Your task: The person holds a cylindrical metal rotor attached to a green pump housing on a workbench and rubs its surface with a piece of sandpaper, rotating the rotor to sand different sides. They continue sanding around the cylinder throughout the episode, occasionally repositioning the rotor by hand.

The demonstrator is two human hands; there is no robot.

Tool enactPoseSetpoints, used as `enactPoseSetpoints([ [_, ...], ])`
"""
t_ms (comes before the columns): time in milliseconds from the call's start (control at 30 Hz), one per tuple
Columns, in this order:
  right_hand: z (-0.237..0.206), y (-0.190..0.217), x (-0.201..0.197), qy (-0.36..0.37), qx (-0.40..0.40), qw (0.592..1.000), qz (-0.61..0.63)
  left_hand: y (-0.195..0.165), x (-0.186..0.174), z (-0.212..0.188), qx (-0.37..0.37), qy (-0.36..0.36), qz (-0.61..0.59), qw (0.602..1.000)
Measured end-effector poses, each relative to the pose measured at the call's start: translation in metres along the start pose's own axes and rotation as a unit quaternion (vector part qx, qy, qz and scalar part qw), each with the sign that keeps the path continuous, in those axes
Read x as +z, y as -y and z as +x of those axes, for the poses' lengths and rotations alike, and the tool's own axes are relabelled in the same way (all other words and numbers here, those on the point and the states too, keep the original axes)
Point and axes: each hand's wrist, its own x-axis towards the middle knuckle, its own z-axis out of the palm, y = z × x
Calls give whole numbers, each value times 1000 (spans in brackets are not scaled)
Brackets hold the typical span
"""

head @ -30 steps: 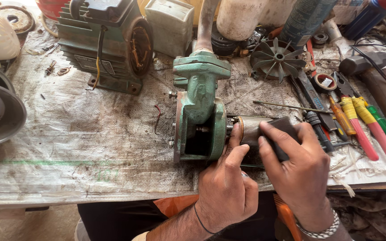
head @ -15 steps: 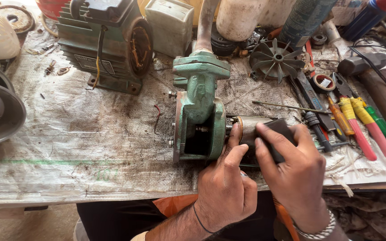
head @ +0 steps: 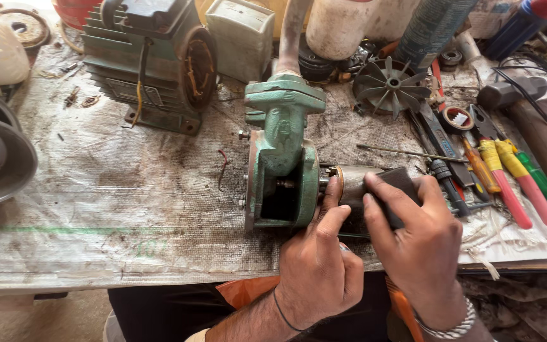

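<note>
1. Right hand (head: 422, 244) is wrapped over the dark rotor (head: 375, 193), grip closed on it, fingers curled across its top.
2. Left hand (head: 321, 266) sits just beside that grip, forefinger stretched up to touch the rotor's front end where the shaft meets the green pump housing (head: 283, 171); its grip is loosely curled, with nothing clasped inside.
3. The rotor lies flat on the table (head: 128, 209), butted against the housing's right face.
4. Just beyond the right grip: a thin metal rod (head: 406, 152), then a grey fan impeller (head: 390, 85).
5. Right of the grip it's crowded: screwdrivers with orange, yellow, red and green handles (head: 508, 180), plus a hammer (head: 527, 120) farther out.
6. Left of the housing, open woven sheeting, plenty of bare table.
7. Far beyond the left grip stands a green motor body (head: 150, 60), windings showing.
8. Table's near edge runs right under both wrists; forearms come up from below, wrists bent forward.
</note>
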Motion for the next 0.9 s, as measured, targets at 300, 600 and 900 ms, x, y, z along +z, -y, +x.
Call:
enactPoseSetpoints([
  [300,2,2,1,-11,0,1000,-19,0,1,-1,-1,0,2,1000],
  [600,0,6,-1,2,-2,1000,-6,1,1,1,1,-2,4,1000],
  [900,-2,6,1,2,-53,999,15,2,2,-2,-3,10,-1,1000],
])
